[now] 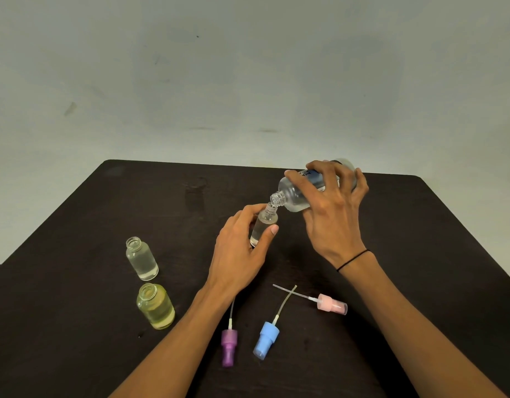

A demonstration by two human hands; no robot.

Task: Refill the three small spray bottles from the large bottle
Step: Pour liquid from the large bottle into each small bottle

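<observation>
My right hand point(332, 216) grips the large clear bottle point(294, 196), tipped on its side with its open mouth touching the neck of a small clear bottle point(262, 228). My left hand point(239, 251) holds that small bottle, tilted, just above the dark table point(104, 211); it holds some clear liquid. Two more small open bottles stand at the left: one with clear liquid point(141, 258), one with yellowish liquid point(156, 305).
Three spray heads with dip tubes lie on the table near me: purple point(229, 347), blue point(265, 340) and pink point(332, 304). A pale wall rises behind the table's far edge.
</observation>
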